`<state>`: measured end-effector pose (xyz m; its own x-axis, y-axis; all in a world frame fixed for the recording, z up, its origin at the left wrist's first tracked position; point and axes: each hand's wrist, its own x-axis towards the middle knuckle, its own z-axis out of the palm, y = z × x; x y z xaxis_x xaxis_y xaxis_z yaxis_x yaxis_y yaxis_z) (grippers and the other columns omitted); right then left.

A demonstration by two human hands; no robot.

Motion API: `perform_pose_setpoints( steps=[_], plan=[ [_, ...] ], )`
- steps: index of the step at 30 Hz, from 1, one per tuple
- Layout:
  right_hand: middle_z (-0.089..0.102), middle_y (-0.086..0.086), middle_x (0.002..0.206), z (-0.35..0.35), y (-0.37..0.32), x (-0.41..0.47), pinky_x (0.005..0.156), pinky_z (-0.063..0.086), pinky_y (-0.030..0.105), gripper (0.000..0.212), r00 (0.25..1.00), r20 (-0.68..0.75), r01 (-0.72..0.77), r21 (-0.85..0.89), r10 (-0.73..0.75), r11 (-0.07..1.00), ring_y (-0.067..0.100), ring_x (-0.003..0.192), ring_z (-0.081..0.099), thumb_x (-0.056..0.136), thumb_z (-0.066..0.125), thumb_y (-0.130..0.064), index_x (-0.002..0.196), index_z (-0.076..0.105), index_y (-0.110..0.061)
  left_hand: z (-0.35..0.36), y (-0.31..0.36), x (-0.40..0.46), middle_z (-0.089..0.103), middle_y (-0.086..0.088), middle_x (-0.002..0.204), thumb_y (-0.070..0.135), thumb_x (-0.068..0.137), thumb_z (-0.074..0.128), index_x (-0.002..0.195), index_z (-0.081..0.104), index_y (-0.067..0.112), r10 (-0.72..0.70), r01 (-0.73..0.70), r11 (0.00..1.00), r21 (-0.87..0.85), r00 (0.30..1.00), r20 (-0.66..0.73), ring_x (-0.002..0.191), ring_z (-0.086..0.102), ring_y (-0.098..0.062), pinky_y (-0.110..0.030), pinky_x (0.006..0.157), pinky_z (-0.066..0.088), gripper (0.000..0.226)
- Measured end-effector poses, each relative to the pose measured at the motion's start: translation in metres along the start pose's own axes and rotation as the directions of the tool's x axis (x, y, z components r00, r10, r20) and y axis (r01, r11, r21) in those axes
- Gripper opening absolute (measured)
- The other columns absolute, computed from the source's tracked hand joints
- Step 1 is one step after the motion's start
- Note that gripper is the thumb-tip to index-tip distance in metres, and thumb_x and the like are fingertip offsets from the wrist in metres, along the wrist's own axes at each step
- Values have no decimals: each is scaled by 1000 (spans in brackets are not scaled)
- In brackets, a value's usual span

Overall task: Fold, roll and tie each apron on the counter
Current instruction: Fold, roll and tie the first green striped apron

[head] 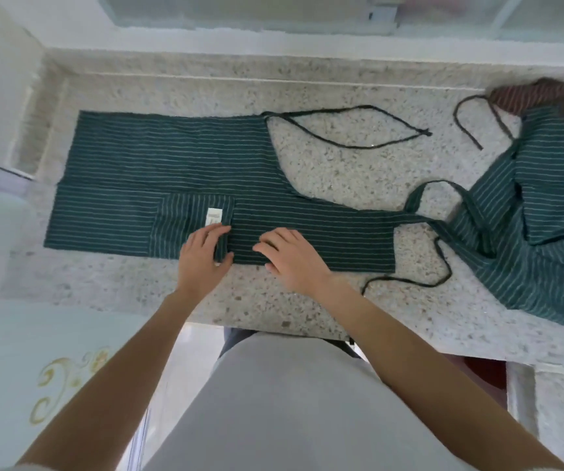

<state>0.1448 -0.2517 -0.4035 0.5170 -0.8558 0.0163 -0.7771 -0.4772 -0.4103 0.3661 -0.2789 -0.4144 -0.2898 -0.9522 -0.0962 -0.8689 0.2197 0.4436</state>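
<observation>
A dark green apron (171, 164) with thin white stripes lies flat along the speckled stone counter (341, 164), bib end to the right. Its pocket (185, 219) carries a small white label (214, 217). My left hand (202, 256) pinches the pocket's right edge near the apron's front hem, thumb under the fold. My right hand (287, 256) lies flat on the cloth just right of it, fingers spread. One tie string (348, 125) loops on the counter behind, another (409, 280) trails off the bib's front corner.
A second green striped apron (528, 215) lies crumpled at the right, partly over the counter's front edge, with its own string (470, 124). A dark red striped cloth (528, 96) sits behind it. A wall and window ledge run along the back.
</observation>
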Motion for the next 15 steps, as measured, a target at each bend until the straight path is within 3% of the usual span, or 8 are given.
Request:
perform_pose_setpoints(
  steps=[4, 7, 11, 13, 15],
  plan=[
    [55, 14, 126, 32, -47, 62, 94, 44, 42, 40, 993, 105, 58, -105, -47, 993, 32, 115, 51, 77, 71, -10, 115, 60, -10, -34, -77, -9, 40, -1, 143, 44, 80, 67, 137, 43, 22, -170, 149, 976, 161, 977, 127, 133, 34, -26, -50, 107, 31, 65],
    [59, 13, 117, 42, -66, 86, 92, 43, 43, 32, 989, 143, -2, -210, 33, 978, 32, 107, 53, 85, 62, -24, 115, 59, -10, -57, -113, -9, 35, 5, 146, 48, 80, 66, 139, 41, 27, -133, 98, 979, 177, 971, 198, 136, 28, -23, -50, 109, 25, 67],
    [66, 16, 100, 44, -80, 101, 90, 47, 42, 23, 985, 96, -104, -345, 145, 933, 33, 99, 58, 84, 60, -18, 102, 64, -4, -84, -159, -4, 37, 8, 145, 57, 81, 58, 138, 41, 31, -23, -30, 981, 193, 963, 268, 134, 31, -21, -46, 110, 21, 64],
    [68, 13, 90, 45, -82, 109, 83, 50, 38, 21, 974, 24, -205, -326, 224, 923, 29, 90, 63, 82, 60, -19, 95, 65, -3, -95, -180, 4, 40, 7, 144, 44, 88, 56, 137, 44, 28, 29, -81, 979, 186, 963, 268, 133, 35, -19, -42, 109, 23, 53],
    [68, 11, 80, 43, -83, 110, 74, 50, 34, 13, 955, -14, -292, -210, 296, 933, 27, 77, 64, 83, 59, -14, 91, 63, -4, -106, -193, 13, 50, 2, 138, 21, 94, 52, 132, 50, 24, 49, -84, 987, 137, 969, 243, 125, 48, -21, -40, 103, 35, 39]
  ],
)
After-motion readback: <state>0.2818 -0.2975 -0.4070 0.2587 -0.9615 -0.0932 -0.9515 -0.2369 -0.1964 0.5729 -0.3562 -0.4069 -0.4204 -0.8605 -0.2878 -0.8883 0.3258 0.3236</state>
